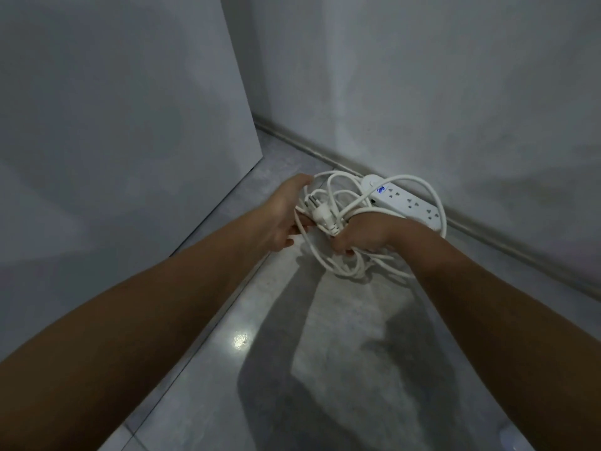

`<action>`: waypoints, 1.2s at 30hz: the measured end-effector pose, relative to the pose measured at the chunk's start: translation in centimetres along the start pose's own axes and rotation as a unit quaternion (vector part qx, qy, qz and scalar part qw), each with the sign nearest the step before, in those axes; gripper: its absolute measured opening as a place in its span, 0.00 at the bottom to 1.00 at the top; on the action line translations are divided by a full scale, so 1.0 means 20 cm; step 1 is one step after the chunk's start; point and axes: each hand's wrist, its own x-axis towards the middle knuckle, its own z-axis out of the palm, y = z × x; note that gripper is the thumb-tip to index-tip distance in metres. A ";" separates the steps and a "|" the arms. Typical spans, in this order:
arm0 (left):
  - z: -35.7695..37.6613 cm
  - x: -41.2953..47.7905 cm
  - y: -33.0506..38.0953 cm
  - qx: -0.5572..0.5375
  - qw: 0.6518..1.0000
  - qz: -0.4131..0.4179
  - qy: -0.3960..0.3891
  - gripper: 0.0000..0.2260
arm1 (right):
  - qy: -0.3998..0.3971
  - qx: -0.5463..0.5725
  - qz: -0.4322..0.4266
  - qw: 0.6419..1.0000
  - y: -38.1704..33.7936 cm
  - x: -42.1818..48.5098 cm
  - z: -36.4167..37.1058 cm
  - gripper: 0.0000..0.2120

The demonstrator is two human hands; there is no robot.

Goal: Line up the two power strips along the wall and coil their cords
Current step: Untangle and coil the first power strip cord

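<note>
A white power strip [410, 203] with several sockets and a blue label lies on the floor along the right wall's baseboard. Its white cord [344, 203] is bunched in loose loops in front of it, held above the floor. My left hand [282, 219] grips the left side of the loops. My right hand [370, 234] is closed around the right side of the bundle, just in front of the strip. The white plug [322, 218] sticks out between my two hands. Only one power strip is in sight.
A tall pale panel [130, 125] stands on the left, forming a narrow corridor with the right wall [455, 92]. A grey baseboard [325, 154] runs along that wall. The glossy grey floor [341, 336] carries my arms' shadows.
</note>
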 end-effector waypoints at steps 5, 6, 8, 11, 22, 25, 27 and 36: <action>0.00 -0.02 0.01 -0.048 0.987 0.049 -0.147 0.12 | -0.024 -0.024 -0.017 0.999 -0.03 0.01 0.02 0.10; 0.02 -0.01 0.01 -0.034 0.988 0.044 -0.143 0.12 | -0.030 -0.025 -0.023 0.999 -0.04 0.02 0.03 0.13; 0.05 0.02 0.00 0.014 0.993 0.036 -0.110 0.13 | -0.032 -0.013 -0.044 0.998 -0.04 0.03 0.06 0.17; 0.08 0.01 -0.03 0.039 0.998 0.041 -0.010 0.08 | -0.022 0.015 -0.075 0.997 -0.06 0.02 0.09 0.19; 0.07 -0.01 -0.02 -0.059 0.996 0.011 0.060 0.19 | -0.075 0.093 -0.044 0.992 -0.07 0.00 0.07 0.21; 0.07 -0.03 0.01 -0.029 0.996 -0.010 0.087 0.17 | -0.104 0.095 -0.025 0.990 -0.09 -0.02 0.07 0.18; 0.07 -0.05 0.04 -0.046 0.995 -0.041 0.072 0.13 | -0.083 0.109 -0.021 0.990 -0.09 -0.02 0.10 0.14; 0.05 -0.07 0.02 0.312 0.927 0.140 0.152 0.53 | -0.024 0.081 -0.036 0.996 -0.11 -0.06 0.14 0.04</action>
